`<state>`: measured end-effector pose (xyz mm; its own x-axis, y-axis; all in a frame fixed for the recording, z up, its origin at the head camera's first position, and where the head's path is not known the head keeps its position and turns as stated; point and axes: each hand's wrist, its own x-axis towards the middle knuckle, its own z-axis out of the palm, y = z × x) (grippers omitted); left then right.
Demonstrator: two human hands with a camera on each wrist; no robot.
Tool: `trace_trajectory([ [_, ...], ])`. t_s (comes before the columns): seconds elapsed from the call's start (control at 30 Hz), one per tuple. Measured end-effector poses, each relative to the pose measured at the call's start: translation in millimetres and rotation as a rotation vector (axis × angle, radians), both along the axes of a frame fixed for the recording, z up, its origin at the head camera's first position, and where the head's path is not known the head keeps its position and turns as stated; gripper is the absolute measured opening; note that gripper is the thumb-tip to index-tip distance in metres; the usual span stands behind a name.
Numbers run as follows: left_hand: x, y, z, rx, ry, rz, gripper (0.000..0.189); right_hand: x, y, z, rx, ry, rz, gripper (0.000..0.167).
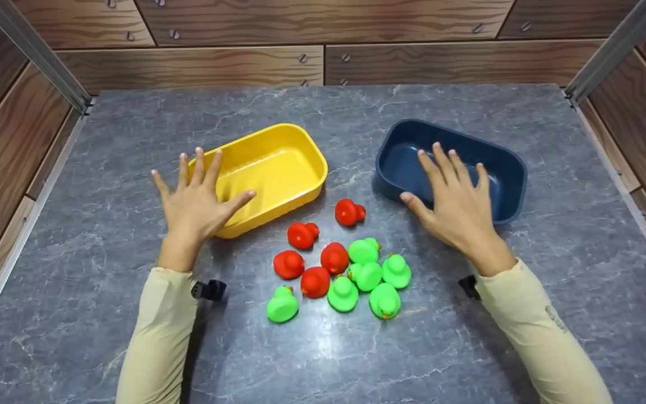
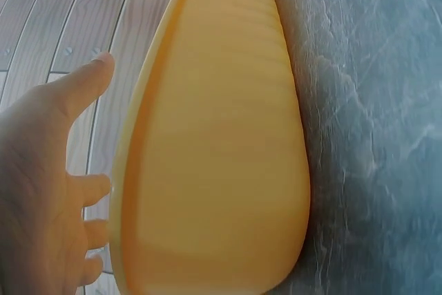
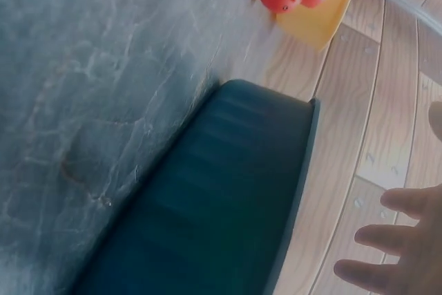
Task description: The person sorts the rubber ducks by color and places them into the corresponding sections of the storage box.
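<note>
Left hand [image 1: 195, 206]: spread, empty; yellow bin [image 1: 278, 174] nearest, long axis slanting rightward and away
Right hand [image 1: 460, 210]: spread, empty; blue bin [image 1: 506, 179] nearest, axis slanting rightward and nearer

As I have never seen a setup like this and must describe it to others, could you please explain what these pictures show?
There is no robot here, only a person's two bare hands. The widest picture comes from a camera worn on the head, looking forward and down; the other two come from cameras on the left and right wrists. On the grey surface stand a yellow tub and a dark blue tub. Five red toy ducks and six green toy ducks lie loosely grouped between the forearms. The left hand is spread over the yellow tub, the right hand over the dark blue one; neither holds anything.
</note>
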<state>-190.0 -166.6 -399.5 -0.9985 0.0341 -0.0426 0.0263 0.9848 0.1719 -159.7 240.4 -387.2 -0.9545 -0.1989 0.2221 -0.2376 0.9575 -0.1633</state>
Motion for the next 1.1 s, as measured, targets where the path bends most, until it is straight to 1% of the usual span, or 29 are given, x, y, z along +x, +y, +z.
trace_trajectory([
  [0.17,2.8,-8.8,0.9,0.005,0.002,0.021,0.102,10.3,1,-2.6,-0.033,0.047,0.081,0.076],
  [0.3,5.2,-18.5,1.1,0.011,-0.001,0.043,0.102,18.3,4,-2.9,-0.103,0.057,0.164,0.073],
  [0.4,7.6,-26.9,1.5,0.02,-0.004,0.058,0.103,24.0,6,-2.2,-0.158,0.025,0.219,0.071],
  [0.53,10.6,-37.1,1.6,0.041,-0.001,0.078,0.104,30.9,10,-0.9,-0.218,-0.038,0.279,0.072],
  [0.63,12.8,-42.8,0.1,0.08,0.001,0.087,0.105,35.6,13,-1.2,-0.267,-0.091,0.318,0.075],
  [0.73,14.3,-47.3,-2.0,0.155,-0.019,0.082,0.105,39.5,16,-2.8,-0.313,-0.157,0.357,0.077],
  [0.9,15.4,-53.2,-6.3,0.332,-0.091,0.061,0.105,44.4,20,-9.6,-0.371,-0.284,0.422,0.08],
  [1.1,15.0,-58.1,-10.4,0.542,-0.13,0.039,0.1,47.5,24,-19.4,-0.396,-0.404,0.454,0.082],
])
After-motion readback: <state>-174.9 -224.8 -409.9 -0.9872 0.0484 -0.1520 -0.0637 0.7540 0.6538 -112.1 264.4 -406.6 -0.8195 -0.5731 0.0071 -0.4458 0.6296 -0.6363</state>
